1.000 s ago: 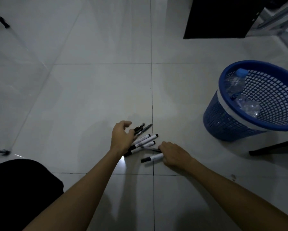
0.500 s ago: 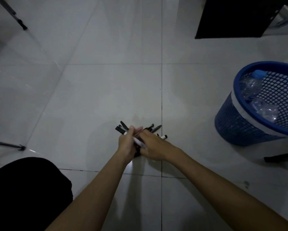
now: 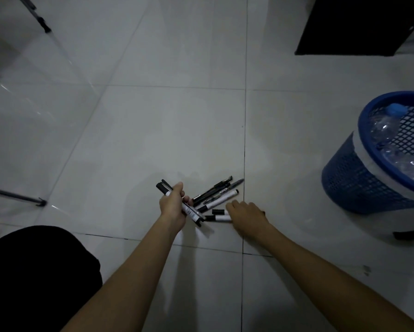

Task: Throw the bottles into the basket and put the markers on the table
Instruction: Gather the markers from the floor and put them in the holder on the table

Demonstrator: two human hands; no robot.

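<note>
The markers (image 3: 215, 196) lie in a loose fan on the floor (image 3: 167, 130), just left of a tile joint, white barrels and black caps pointing up and right; two darker pens rest at the top of the fan. The left hand (image 3: 173, 207) is closed around a small bundle of markers (image 3: 180, 202), held diagonally with black caps projecting above the fist and the labelled barrels below it; this grip appears to collect several units in one hand so that the other is free to feed more in. The right hand (image 3: 246, 215) lies palm down on the floor, its fingers resting over the short marker (image 3: 216, 218) nearest the body; whether it has gripped that marker cannot be told. The bottles (image 3: 392, 142), clear plastic with one blue cap, are already inside the blue mesh basket (image 3: 349, 178), well apart at the right, so that part of the task looks done. No surface for the markers is identifiable; a dark panel (image 3: 359, 25) stands upper right, and thin metal legs (image 3: 16, 195) cross the glossy, dimly lit tiles at left.
</note>
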